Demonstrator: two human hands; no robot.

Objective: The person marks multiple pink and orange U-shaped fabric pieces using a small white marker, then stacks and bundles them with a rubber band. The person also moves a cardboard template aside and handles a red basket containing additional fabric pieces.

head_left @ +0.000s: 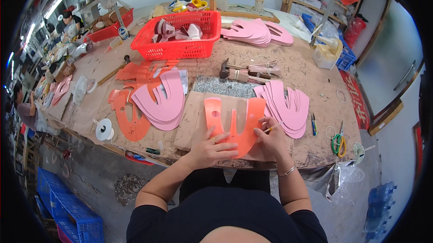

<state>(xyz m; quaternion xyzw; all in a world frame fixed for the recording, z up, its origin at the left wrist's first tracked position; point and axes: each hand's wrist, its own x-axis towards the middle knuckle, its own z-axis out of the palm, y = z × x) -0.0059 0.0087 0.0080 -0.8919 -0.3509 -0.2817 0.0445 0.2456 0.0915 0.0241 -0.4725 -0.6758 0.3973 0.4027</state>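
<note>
In front of me an orange U-shaped template (245, 140) with a narrow middle tongue lies on a tan board (194, 128). My left hand (212, 148) rests on its left part, fingers spread flat. At the template's right edge is my right hand (270, 138), closed around a slim pen (273, 127) that points up to the right. Whether a pink piece lies beneath the template, I cannot tell. Fanned pink U-shaped pieces lie to the right (288, 111) and to the left (163, 103) of it. More orange templates (131, 119) are under and beside the left stack.
Behind the board lie a speckled stone slab (224, 87), a hammer (224, 69) and banded bundles (259, 71). A red basket (176, 53) and further pink pieces (252, 32) stand farther back. Scissors (339, 143) and a cutter (314, 124) lie right, a white spool (104, 129) left.
</note>
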